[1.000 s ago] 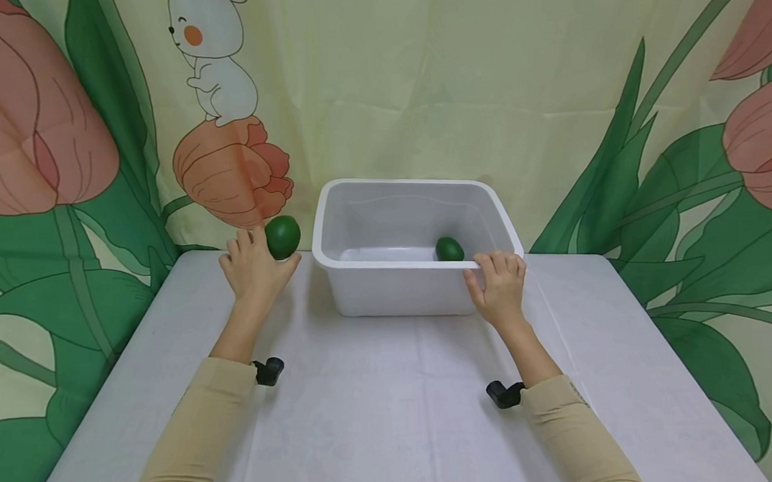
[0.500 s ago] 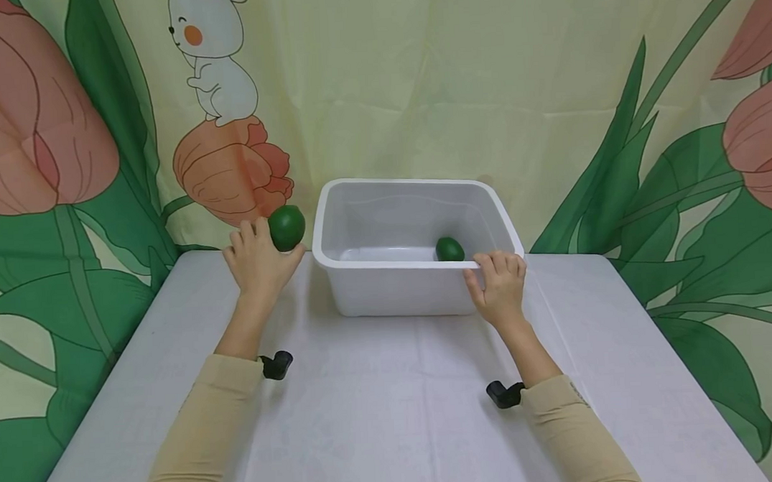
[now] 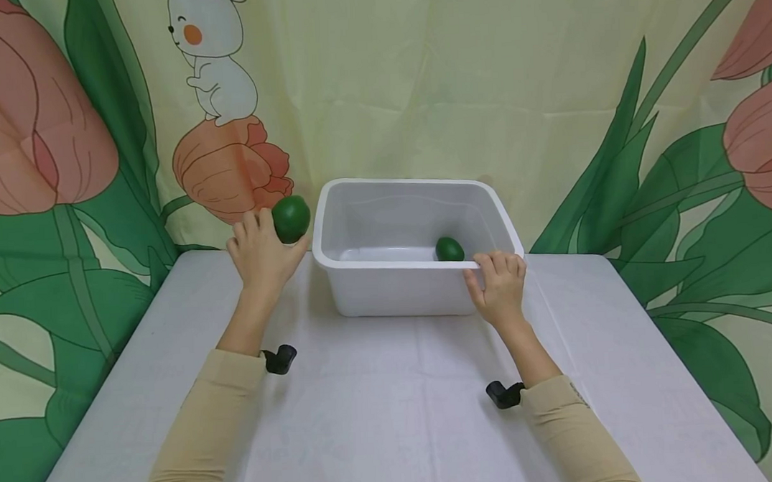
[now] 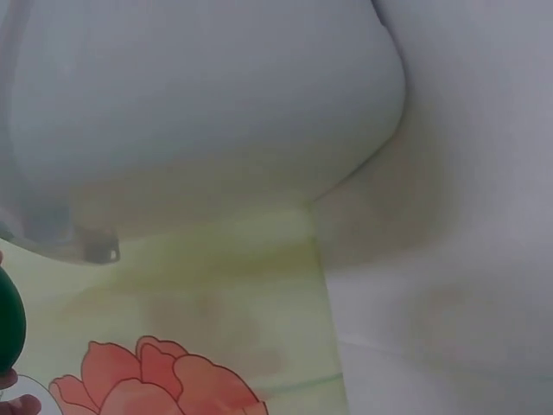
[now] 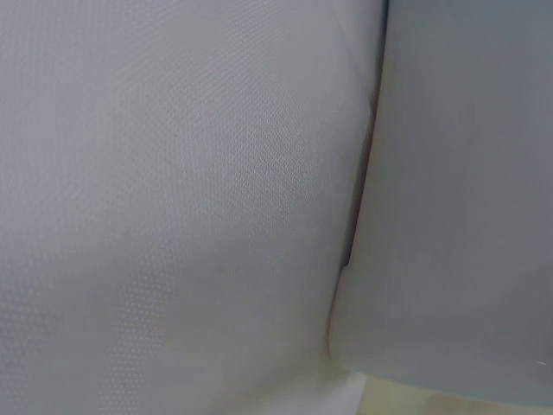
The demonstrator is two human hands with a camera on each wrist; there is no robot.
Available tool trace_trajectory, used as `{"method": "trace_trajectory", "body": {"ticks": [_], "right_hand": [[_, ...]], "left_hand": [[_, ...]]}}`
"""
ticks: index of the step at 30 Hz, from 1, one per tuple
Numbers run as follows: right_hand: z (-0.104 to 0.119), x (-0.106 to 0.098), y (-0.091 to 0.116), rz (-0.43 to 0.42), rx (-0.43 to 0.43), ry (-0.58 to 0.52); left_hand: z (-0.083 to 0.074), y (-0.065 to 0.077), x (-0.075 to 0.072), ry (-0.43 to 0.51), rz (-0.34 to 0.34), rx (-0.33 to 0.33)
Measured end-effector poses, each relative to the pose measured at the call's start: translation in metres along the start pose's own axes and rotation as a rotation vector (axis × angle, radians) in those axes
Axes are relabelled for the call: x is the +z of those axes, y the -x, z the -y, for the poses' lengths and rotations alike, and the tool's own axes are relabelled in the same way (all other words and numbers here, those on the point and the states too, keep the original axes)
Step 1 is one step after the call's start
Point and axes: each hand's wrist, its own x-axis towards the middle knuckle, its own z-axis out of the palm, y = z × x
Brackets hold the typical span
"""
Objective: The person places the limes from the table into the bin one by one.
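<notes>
In the head view my left hand (image 3: 264, 255) holds a smooth, dark green oval fruit (image 3: 291, 219) between fingers and thumb, raised at the table's back left. It is level with the left end of a white plastic bin (image 3: 401, 291), just outside its rim. A second green fruit (image 3: 449, 249) lies on the bin's floor, toward the right. My right hand (image 3: 501, 286) grips the bin's front rim near the right corner, fingers over the edge and thumb on the outer wall. In the left wrist view, only a sliver of the held fruit (image 4: 10, 322) shows at the left edge.
A white cloth covers the table (image 3: 368, 414). Right behind it hangs a curtain (image 3: 379, 76) printed with tulips and a rabbit. The bin stands at the table's back edge, close to the curtain. A small black camera (image 3: 280, 359) sits at the left cuff, another (image 3: 504, 394) at the right.
My left hand has risen with the green fruit and shifted slightly right, closer to the bin's left rim. My right hand and the bin have stayed put.
</notes>
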Motion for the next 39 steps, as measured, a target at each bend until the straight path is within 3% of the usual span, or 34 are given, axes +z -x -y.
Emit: {"method": "trace_trajectory", "body": {"ticks": [14,39], "right_hand": [[-0.001,0.0,0.0,-0.006,-0.006,-0.004],[0.0,0.0,-0.001,0.009,0.001,-0.003]], "left_hand": [[-0.015,-0.002,-0.002,0.008,0.039,0.044],[-0.051,0.0,0.012,-0.066,0.109,0.161]]}}
